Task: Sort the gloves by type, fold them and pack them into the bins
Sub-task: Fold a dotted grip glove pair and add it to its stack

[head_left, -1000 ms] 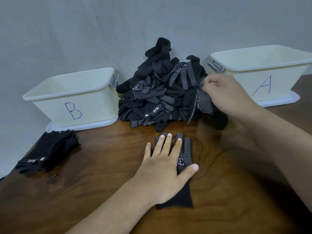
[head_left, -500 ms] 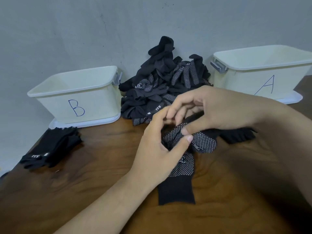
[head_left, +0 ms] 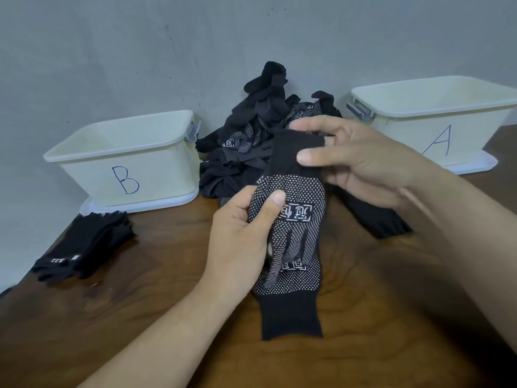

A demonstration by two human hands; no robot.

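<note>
Nearest, a dotted glove (head_left: pixel 291 317) lies flat on the bench (head_left: pixel 391 331), cuff toward the viewer. Over it hangs a second dotted glove (head_left: pixel 296 191), cuff up, fingers down. Left hand (head_left: pixel 240 239) grips its left edge, thumb on the dotted palm. Right hand (head_left: pixel 363 163) pinches the cuff, thumb in front. Mid left: stack of plain black gloves (head_left: pixel 84 245). Far centre: loose glove pile (head_left: pixel 251 130) against the wall, between bin B (head_left: pixel 126 161) on the left and bin A (head_left: pixel 436 113) on the right.
</note>
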